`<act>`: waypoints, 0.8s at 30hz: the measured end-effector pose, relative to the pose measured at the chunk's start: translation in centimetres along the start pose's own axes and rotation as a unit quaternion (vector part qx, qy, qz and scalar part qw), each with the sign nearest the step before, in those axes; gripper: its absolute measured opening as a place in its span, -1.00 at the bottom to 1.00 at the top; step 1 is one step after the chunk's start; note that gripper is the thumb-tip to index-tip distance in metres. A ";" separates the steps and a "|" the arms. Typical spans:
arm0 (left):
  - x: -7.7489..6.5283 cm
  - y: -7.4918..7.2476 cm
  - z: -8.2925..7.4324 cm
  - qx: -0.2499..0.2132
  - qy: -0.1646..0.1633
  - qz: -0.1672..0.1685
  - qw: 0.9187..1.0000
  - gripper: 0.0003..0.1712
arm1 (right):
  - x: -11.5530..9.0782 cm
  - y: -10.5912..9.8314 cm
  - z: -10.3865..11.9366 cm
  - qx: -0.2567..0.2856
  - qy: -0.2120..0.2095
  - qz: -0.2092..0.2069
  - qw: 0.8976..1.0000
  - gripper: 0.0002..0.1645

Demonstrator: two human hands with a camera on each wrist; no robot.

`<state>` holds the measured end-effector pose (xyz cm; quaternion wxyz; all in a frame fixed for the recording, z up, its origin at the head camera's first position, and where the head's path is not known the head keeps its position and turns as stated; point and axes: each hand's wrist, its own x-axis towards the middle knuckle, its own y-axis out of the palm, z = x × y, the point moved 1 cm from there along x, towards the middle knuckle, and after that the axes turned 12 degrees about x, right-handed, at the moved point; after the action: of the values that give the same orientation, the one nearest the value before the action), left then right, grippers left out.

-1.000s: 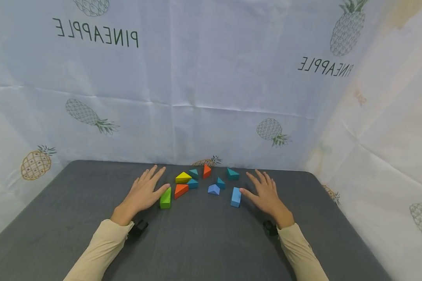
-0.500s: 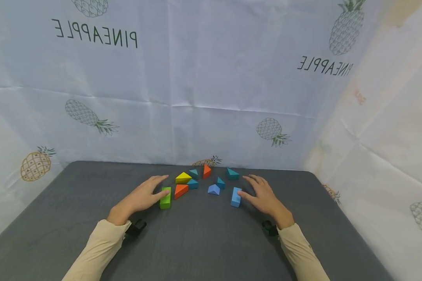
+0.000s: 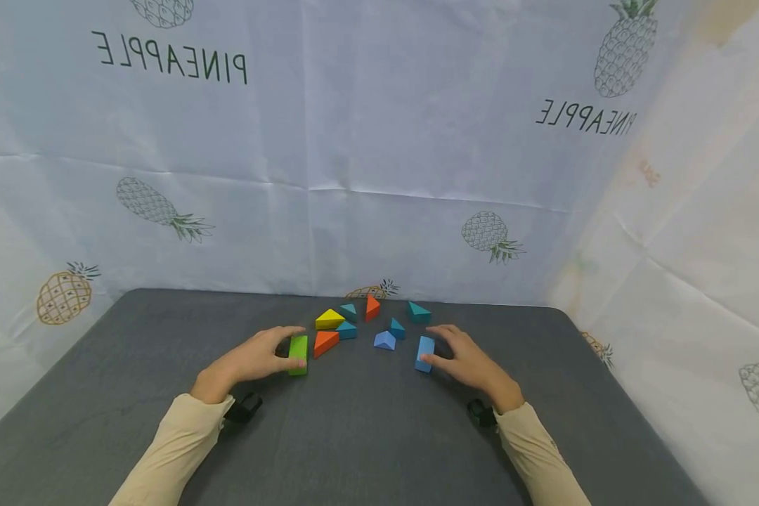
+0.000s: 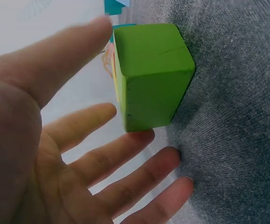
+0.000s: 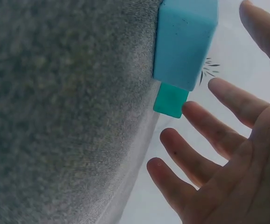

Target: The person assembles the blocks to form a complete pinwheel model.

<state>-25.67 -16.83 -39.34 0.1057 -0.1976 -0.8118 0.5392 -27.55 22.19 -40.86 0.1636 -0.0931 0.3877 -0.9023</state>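
Note:
A green rectangular block [image 3: 299, 347] lies on the dark table, left of the other blocks. Beside it is my left hand [image 3: 248, 362], thumb over its near end and fingers past its far end; in the left wrist view the fingers [image 4: 139, 135] are spread below the green block [image 4: 155, 77] without squeezing it. To the right lies a light blue rectangular block [image 3: 425, 349]. My right hand [image 3: 473, 362] reaches around its right side, thumb at the near end. In the right wrist view the loosely bent fingers [image 5: 209, 126] stand apart from the light blue block [image 5: 183, 46].
Between the hands lie an orange triangular block [image 3: 325, 342], a yellow one [image 3: 329, 320] and a periwinkle one [image 3: 384, 341]. Several teal triangles, including one at the right [image 3: 419, 313], and another orange triangle [image 3: 372, 308] sit farther back. A pineapple-print cloth [image 3: 379, 140] hangs behind the table.
Both hands have come down toward the two rectangular blocks. Their raised, spread fingers have bent inward, and the thumbs have moved nearer the blocks' close ends. The blocks stay in place.

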 end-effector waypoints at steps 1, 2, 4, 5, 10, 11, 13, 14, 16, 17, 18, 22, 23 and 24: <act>0.0 0.0 0.0 0.000 -0.001 0.001 1.000 -0.14 | 0.0 0.0 0.0 0.002 -0.001 0.002 1.000 -0.15; 0.1 0.1 0.1 0.001 -0.001 0.002 1.000 -0.12 | 0.0 0.1 0.0 0.004 -0.002 0.005 1.000 -0.15; 0.1 0.2 0.2 0.004 -0.003 0.005 1.000 -0.09 | -0.1 0.1 -0.1 0.009 -0.001 0.013 1.000 -0.13; 0.2 0.2 0.2 0.005 -0.005 0.005 1.000 -0.09 | -0.1 0.2 0.0 0.010 0.000 0.016 1.000 -0.12; 0.5 0.3 0.4 0.013 -0.006 0.007 1.000 -0.11 | -0.1 0.3 0.0 0.013 0.013 0.027 0.999 -0.10; 0.6 0.3 0.4 0.015 -0.008 0.006 1.000 -0.12 | -0.1 0.3 0.0 0.012 0.014 0.027 0.999 -0.10; 0.6 0.3 0.5 0.016 -0.008 0.005 1.000 -0.12 | -0.1 0.3 0.0 0.012 0.017 0.026 0.999 -0.12; 0.6 0.3 0.5 0.015 -0.007 0.005 1.000 -0.12 | -0.1 0.4 0.0 0.012 0.017 0.025 0.999 -0.12; 0.6 0.3 0.5 0.013 -0.008 0.003 1.000 -0.13 | -0.1 0.4 0.1 0.011 0.019 0.024 0.999 -0.13; 0.6 0.3 0.5 0.011 -0.007 0.003 1.000 -0.13 | -0.1 0.4 0.1 0.011 0.020 0.024 0.999 -0.14; 0.6 0.2 0.5 0.013 -0.004 0.002 1.000 -0.13 | -0.1 0.4 0.1 0.010 0.019 0.023 0.999 -0.14; 0.5 0.0 0.5 0.014 -0.011 0.000 1.000 -0.13 | -0.2 0.5 0.3 0.016 0.017 0.024 0.999 -0.16; 0.5 -0.1 0.5 0.014 -0.012 0.000 1.000 -0.13 | -0.2 0.5 0.4 0.019 0.018 0.025 0.999 -0.16; 0.5 -0.1 0.5 0.014 -0.013 0.000 1.000 -0.13 | -0.2 0.5 0.5 0.020 0.017 0.026 0.999 -0.16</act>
<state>-26.34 -17.09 -39.48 0.0982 -0.1887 -0.8053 0.5534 -27.12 21.61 -40.93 0.1825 -0.0645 0.3743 -0.9069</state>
